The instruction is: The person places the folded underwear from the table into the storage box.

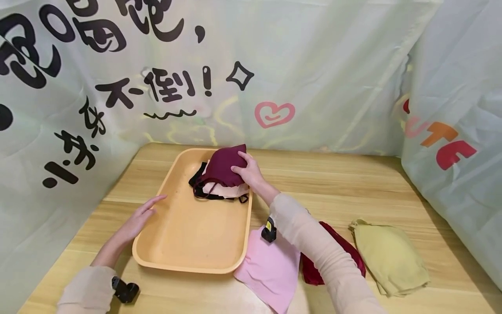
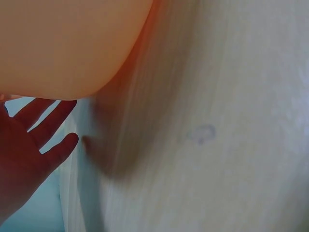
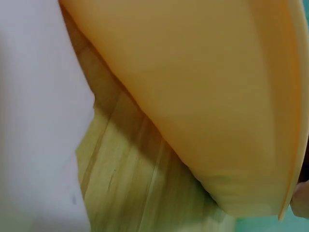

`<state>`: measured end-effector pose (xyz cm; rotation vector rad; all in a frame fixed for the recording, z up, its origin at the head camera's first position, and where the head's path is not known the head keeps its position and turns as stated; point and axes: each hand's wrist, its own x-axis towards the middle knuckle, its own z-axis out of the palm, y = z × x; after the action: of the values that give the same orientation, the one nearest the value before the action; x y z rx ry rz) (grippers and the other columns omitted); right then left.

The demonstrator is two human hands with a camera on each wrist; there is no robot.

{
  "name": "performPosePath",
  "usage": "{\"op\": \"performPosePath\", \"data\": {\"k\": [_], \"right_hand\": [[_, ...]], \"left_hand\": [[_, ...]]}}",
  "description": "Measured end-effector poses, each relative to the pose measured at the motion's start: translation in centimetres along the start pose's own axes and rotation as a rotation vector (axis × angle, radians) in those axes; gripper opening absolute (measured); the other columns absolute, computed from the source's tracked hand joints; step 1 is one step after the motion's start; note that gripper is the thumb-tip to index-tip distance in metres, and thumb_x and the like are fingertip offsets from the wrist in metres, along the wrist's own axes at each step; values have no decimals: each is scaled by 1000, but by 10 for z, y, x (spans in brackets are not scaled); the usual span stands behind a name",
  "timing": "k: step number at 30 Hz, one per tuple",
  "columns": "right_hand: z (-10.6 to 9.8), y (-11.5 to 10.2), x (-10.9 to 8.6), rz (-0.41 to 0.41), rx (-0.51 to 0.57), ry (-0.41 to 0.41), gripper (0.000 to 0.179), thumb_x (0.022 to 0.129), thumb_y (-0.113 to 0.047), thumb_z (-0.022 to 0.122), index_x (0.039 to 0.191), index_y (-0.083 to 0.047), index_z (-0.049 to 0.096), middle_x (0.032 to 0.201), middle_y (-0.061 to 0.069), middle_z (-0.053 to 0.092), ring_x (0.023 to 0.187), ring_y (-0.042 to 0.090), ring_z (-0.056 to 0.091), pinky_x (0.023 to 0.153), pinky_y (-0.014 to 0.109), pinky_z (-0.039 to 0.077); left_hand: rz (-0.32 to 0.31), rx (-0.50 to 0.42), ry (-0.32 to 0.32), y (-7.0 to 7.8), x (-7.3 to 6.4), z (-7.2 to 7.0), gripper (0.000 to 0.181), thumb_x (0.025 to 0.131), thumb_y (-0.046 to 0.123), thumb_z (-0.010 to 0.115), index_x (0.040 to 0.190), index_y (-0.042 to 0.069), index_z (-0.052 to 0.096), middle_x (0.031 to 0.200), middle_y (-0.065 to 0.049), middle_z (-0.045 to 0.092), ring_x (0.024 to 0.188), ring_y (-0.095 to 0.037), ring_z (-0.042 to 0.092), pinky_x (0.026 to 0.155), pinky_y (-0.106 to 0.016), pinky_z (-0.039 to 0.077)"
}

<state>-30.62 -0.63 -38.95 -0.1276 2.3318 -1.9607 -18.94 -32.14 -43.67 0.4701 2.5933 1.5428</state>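
Currently, at the upper middle of the frame, right hand [image 1: 252, 174] has fingers and thumb pinching right side of maroon garment [image 1: 223, 168], which lies over pale pink cloth [image 1: 225, 190] and black cloth [image 1: 195, 177] inside orange tray [image 1: 196, 244]; left hand [image 1: 137, 221], fingers loosely spread, at tray's left rim; desk [image 1: 333, 179], lower right: pink cloth [image 1: 270, 266], red cloth [image 1: 311, 272], yellow-green cloth [image 1: 392, 257]

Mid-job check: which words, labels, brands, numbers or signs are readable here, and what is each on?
"饱喝饱," on the backdrop, partly cut by the frame.
"不倒!" on the backdrop.
"UTE" on the right-side cloth, after a partly hidden red letter.
Signs: star and pink heart, backdrop.
Too slanted to read surely: lower-left black characters.
Too small: yellow label on a black wrist device.
Blurred: mark on the table.
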Motion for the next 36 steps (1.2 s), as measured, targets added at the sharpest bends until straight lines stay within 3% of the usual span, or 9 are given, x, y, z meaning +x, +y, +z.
{"op": "performPosePath", "data": {"k": [9,18,24,32,36], "right_hand": [[-1,-2,-5,-44,-170,-6,56,85,-7,61,137,-9,40,140,14,37,122,30,42,98,39,37],[0,-4,-12,-95,-367,-78,56,89,-11,56,139,-5,32,135,23,39,121,32,41,98,41,36],[5,-6,-20,-72,-467,-89,57,90,-17,54,140,-7,31,133,26,34,121,36,34,99,43,32],[3,-8,-24,-95,-531,-33,53,89,-16,55,138,-4,36,141,27,22,127,40,25,101,46,29],[0,-7,-27,-130,-626,-26,52,90,-17,56,137,-3,38,140,25,24,127,38,24,102,44,29]], "left_hand": [[11,-12,-3,1,1,1,42,96,4,29,136,-8,29,143,-32,18,128,-50,8,97,-67,8],[1,-5,-13,1,-1,3,42,97,5,29,138,-6,29,144,-32,16,129,-50,6,96,-68,7],[14,-9,-1,0,-6,5,41,98,8,29,136,-8,31,143,-32,18,127,-50,7,95,-68,7],[25,-20,7,1,-3,8,41,98,10,30,135,-8,32,142,-33,20,131,-35,11,95,-67,8],[23,-26,6,1,-3,8,41,98,9,30,135,-8,32,142,-33,20,132,-31,11,95,-67,7]]}}
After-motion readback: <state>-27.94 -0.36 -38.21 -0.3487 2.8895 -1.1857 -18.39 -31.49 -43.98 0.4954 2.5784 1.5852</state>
